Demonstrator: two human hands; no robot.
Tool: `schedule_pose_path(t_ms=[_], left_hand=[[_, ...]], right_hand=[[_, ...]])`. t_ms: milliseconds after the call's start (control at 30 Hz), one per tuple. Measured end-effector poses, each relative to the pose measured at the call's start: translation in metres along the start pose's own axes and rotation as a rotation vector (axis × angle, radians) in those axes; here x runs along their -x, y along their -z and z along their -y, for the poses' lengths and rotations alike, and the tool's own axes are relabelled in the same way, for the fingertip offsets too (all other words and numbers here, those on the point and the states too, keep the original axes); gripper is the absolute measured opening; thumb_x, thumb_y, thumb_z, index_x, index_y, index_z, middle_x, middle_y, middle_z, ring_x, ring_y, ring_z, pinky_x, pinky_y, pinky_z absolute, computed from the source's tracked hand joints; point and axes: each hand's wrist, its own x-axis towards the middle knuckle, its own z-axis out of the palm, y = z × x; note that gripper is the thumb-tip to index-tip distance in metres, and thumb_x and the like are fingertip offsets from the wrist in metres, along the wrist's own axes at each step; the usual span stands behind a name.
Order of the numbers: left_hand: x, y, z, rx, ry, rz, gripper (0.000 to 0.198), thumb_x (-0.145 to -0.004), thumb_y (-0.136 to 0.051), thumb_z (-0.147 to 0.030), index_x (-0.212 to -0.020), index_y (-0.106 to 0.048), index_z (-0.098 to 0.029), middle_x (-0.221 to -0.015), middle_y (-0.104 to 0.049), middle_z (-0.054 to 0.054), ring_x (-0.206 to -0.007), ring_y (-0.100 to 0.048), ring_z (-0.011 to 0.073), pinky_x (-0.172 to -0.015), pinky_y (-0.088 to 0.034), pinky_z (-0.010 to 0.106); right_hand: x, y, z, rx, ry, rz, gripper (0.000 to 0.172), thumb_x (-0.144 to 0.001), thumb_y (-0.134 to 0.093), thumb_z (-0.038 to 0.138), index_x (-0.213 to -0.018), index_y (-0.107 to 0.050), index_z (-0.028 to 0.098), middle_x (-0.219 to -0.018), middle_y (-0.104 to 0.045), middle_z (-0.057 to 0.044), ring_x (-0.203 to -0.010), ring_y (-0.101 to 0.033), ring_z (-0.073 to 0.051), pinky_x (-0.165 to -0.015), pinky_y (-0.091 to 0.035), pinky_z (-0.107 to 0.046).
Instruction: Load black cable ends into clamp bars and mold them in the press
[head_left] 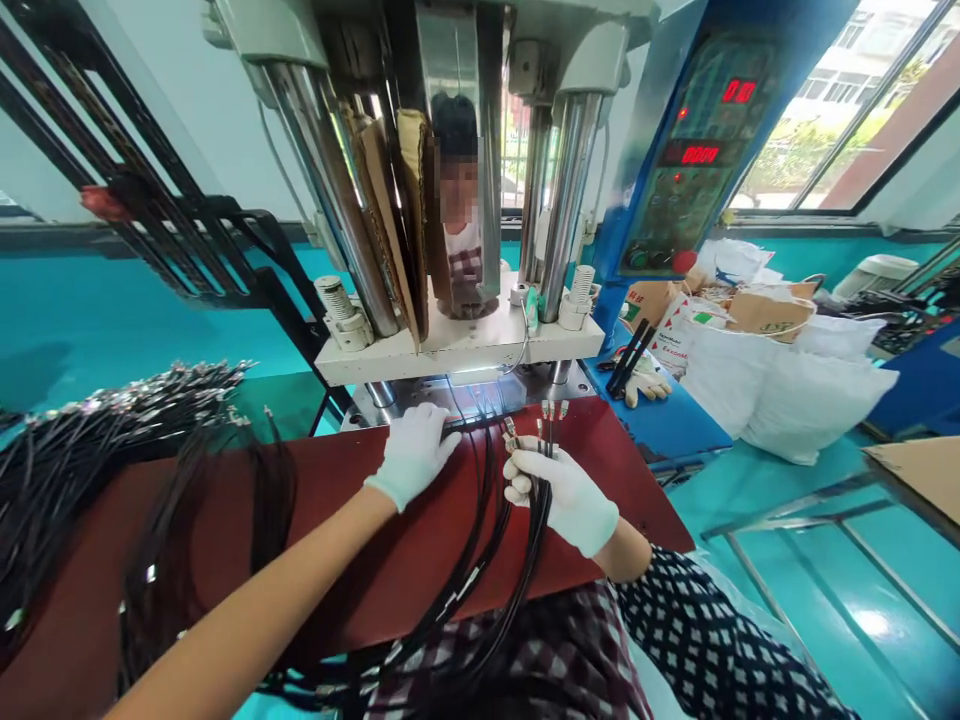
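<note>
My gloved right hand is closed round several black cables, their metal connector ends sticking up above the fingers. To its left, my gloved left hand lies flat with the thumb apart, at the front edge of the machine's metal bed. More black cables run from the bed down between both hands toward my lap. Whether the left fingertips press on anything is hard to see.
A press with steel columns and a white plate stands over the bed. Heaps of cables cover the left of the red-brown table. At right are a control box, a glove and white sacks.
</note>
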Motion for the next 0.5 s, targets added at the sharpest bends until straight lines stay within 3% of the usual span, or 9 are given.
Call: schedule_pose_path(t_ms=[100,200,367,433,500], left_hand=[[-0.028,-0.015,0.011,-0.195,-0.058,0.108,0.033,-0.094,-0.048,-0.041,-0.110,-0.063,-0.017,-0.112,-0.060,0.014,-0.107,-0.055,0.0343,-0.085,-0.043,0.044],[-0.024,-0.018,0.011,-0.222,-0.074,0.150,0.031,-0.097,-0.044,-0.039,-0.106,-0.062,-0.015,-0.107,-0.061,0.014,-0.102,-0.059,0.0324,-0.083,-0.044,0.041],[0.032,0.000,0.036,-0.217,0.191,0.252,0.025,-0.097,-0.043,-0.036,-0.101,-0.056,-0.015,-0.094,-0.062,0.013,-0.080,-0.063,0.0289,-0.067,-0.042,0.035],[0.060,0.014,0.051,-0.030,0.307,0.264,0.017,-0.095,-0.047,-0.034,-0.094,-0.053,-0.018,-0.077,-0.059,0.007,-0.068,-0.060,0.0234,-0.061,-0.038,0.030],[0.081,0.028,0.058,0.336,0.388,0.249,0.017,-0.093,-0.049,-0.035,-0.086,-0.051,-0.020,-0.065,-0.052,0.001,-0.057,-0.053,0.0174,-0.055,-0.033,0.026]], right_hand=[[-0.006,0.003,-0.011,0.163,-0.021,0.000,0.032,-0.063,-0.086,0.030,-0.077,-0.063,0.013,-0.063,-0.061,0.000,-0.049,-0.045,-0.005,-0.052,-0.041,-0.021],[-0.007,0.005,-0.020,0.406,0.009,-0.095,0.029,-0.064,-0.083,0.031,-0.077,-0.064,0.013,-0.057,-0.057,0.004,-0.049,-0.050,-0.007,-0.055,-0.046,-0.025],[-0.003,0.016,-0.025,0.720,0.076,-0.259,0.022,-0.067,-0.077,0.031,-0.077,-0.067,0.014,-0.061,-0.058,0.002,-0.049,-0.052,-0.009,-0.050,-0.044,-0.025],[-0.001,0.019,-0.025,0.822,0.092,-0.259,0.019,-0.074,-0.071,0.034,-0.072,-0.065,0.016,-0.059,-0.057,0.002,-0.047,-0.051,-0.009,-0.048,-0.041,-0.024],[0.000,0.018,-0.026,0.871,0.102,-0.190,0.025,-0.082,-0.064,0.037,-0.067,-0.060,0.016,-0.056,-0.056,0.002,-0.044,-0.049,-0.008,-0.046,-0.039,-0.022]])
